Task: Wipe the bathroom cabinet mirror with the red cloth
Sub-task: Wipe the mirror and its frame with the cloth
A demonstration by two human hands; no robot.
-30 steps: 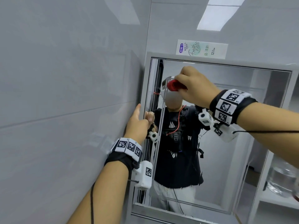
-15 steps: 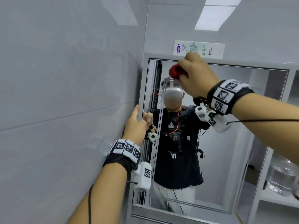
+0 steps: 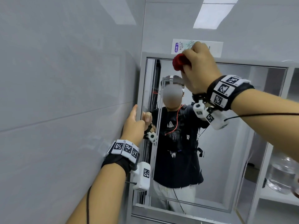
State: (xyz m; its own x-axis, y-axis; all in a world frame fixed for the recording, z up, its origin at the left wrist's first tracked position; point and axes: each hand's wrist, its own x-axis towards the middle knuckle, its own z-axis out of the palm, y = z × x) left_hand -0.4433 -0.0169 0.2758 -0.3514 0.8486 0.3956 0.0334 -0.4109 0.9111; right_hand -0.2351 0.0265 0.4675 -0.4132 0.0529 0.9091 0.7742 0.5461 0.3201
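From the head view, the right hand (image 3: 198, 68) is raised to the far top of the mirror (image 3: 226, 143), its fingers curled tight around the red cloth (image 3: 179, 63), which is bunched into a wad and sticks out to the left of the fist; the wad sits right at the upper edge of the glass, just under the top frame (image 3: 242, 63), and it seems to press on the glass, though contact cannot be made out for certain from this angle; the left hand (image 3: 134, 122) is lower, at the left edge of the cabinet door, thumb on the near face and the other fingers wrapped behind the edge, clamped on the door to steady it; a printed box (image 3: 215, 46) lies on top of the cabinet just behind the right hand; an open shelf (image 3: 278, 198) to the right holds a clear jar (image 3: 281, 175); the wiping is under way at the top of the pane, with most of the glass below not yet covered, by my reading; the next move calls for a firm sweep across or down the glass, keeping the wad flat to it while the left hand holds the door steady.
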